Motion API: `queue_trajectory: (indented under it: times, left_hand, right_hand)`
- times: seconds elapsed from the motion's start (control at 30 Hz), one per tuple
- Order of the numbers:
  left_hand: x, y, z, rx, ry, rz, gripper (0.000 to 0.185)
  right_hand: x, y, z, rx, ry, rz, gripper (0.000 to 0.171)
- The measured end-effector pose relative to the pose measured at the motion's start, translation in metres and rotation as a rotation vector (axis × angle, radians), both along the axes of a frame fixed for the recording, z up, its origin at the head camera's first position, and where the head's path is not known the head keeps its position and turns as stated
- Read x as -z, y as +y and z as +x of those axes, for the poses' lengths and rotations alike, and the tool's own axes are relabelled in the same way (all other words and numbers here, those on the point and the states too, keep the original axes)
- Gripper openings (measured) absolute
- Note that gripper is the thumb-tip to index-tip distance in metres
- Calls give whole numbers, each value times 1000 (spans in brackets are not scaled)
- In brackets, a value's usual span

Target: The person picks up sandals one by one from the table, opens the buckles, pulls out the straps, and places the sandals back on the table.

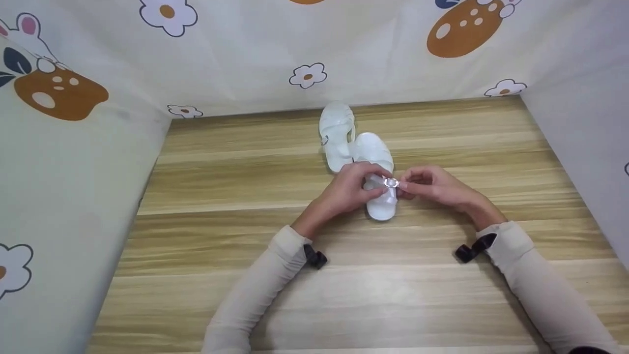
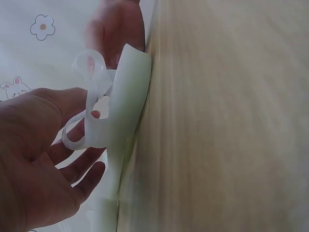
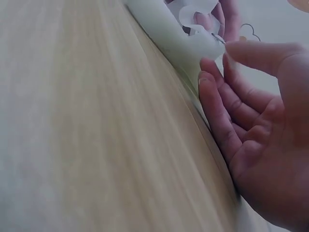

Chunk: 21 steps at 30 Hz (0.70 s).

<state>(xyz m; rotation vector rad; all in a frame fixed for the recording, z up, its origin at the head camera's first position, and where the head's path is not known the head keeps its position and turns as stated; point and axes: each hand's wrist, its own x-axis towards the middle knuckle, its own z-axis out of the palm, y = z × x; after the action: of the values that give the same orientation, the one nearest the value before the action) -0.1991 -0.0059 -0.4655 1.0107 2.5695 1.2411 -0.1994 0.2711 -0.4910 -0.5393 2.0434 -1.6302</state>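
Observation:
Two white jelly sandals lie on the wooden table (image 1: 221, 206). The far sandal (image 1: 336, 132) rests near the back wall, and the near sandal (image 1: 381, 209) sits under both hands. My left hand (image 1: 369, 183) curls its fingers round the near sandal's strap (image 2: 94, 84), beside its sole (image 2: 129, 106). My right hand (image 1: 406, 186) pinches the small metal buckle (image 1: 391, 183) at the strap's end. In the right wrist view, the right hand's thumb and fingers (image 3: 227, 92) close in beside the sandal (image 3: 169, 34). The far sandal shows only in the head view.
Cloth walls printed with flowers and mushrooms close in the table on the left (image 1: 73, 162), back (image 1: 314, 54) and right (image 1: 585, 137). Bare wood stretches in front of the hands and to both sides.

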Motion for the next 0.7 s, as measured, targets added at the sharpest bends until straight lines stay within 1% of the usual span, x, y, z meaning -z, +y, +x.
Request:
queue_trajectory:
  times: [0.13,0.2,0.37,0.47,0.7]
  left_hand:
    - [3,0,0,-12,7,11,29]
    - [4,0,1,-18,16,18,28]
    - [7,3,3,-44,51,42,24]
    - [8,5,3,-56,66,48,23]
    - [10,7,5,-67,47,77,23]
  right_hand:
    - [0,2,-1,4,-33,-24,28]
    - [1,3,-1,4,-34,-26,29]
    - [2,2,0,11,-17,-17,28]
    - [3,0,1,30,-6,-10,27]
    - [6,-5,1,60,22,-8,25]
